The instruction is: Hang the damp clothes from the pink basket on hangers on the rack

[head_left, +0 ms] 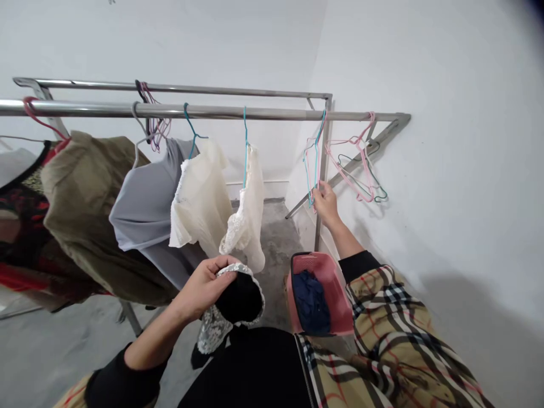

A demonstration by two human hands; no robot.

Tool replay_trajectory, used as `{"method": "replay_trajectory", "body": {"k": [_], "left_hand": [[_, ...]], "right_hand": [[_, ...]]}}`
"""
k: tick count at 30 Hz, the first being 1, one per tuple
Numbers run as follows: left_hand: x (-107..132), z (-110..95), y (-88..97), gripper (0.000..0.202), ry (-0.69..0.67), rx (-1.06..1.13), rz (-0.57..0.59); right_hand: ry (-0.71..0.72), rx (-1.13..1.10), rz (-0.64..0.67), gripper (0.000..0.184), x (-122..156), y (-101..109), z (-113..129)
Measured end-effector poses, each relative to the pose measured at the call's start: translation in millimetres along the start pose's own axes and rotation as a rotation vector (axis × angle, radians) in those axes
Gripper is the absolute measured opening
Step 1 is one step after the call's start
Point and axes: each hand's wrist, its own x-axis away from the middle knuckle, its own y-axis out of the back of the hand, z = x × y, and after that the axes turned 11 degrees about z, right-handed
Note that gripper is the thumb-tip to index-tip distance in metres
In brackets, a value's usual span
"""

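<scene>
Lace-trimmed black garment (240, 298) is held by its edge in left hand (209, 288), fingers pinched, before the torso (259, 374), near cream garments (204, 198). Blue and pink hangers (317, 147), hung on front rail (280, 114), are grasped low by fingers of right hand (326, 205). Navy cloth (311, 301) is contained in pink basket (341, 300) below.

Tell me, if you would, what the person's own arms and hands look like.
The left hand and right hand are both bare. Black cuffs emerge from tan plaid sleeves patterned with black, white and red lines.
</scene>
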Motion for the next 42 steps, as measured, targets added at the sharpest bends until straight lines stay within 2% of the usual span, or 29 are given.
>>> {"method": "replay_trajectory", "body": {"k": [3,9,13,20,25,28,31,34,36,39,42], "left_hand": [[3,0,2.7,0.031,0.016,0.0,-0.045],[6,-1,3.2,0.03,0.012,-0.01,-0.071],[4,0,2.5,0.029,0.018,-0.023,-0.079],[1,-2,-1.0,0.033,0.088,-0.01,-0.161],[2,-1,-1.7,0.031,0.104,0.001,-0.169],[3,-3,-2.7,0.028,0.109,-0.018,-0.154],[4,-6,-5.8,0.026,0.114,-0.027,-0.139],[2,-7,-10.1,0.024,0.11,-0.028,-0.133],[0,-5,-12.5,0.024,0.115,-0.02,-0.128],[-3,-1,-14.1,0.025,0.126,0.0,-0.126],[-4,2,-13.4,0.024,0.137,0.047,-0.14]], "right_hand": [[-0.038,-0.073,-0.126,0.042,-2,4,-7],[-0.018,-0.073,-0.209,0.035,-12,31,-22],[-0.012,0.052,-0.291,0.032,-19,52,-31],[-0.158,0.274,-0.414,0.027,-25,99,-35],[-0.268,0.369,-0.394,0.032,-30,123,-41],[-0.316,0.436,-0.423,0.042,-32,123,-40],[-0.184,0.585,-0.479,0.048,-30,110,-31],[0.017,0.696,-0.334,0.048,-31,91,-21],[0.069,0.698,-0.185,0.053,-36,79,-17],[-0.009,0.496,-0.055,0.053,-45,67,-16],[-0.063,0.2,-0.009,0.033,-50,60,-13]]}}
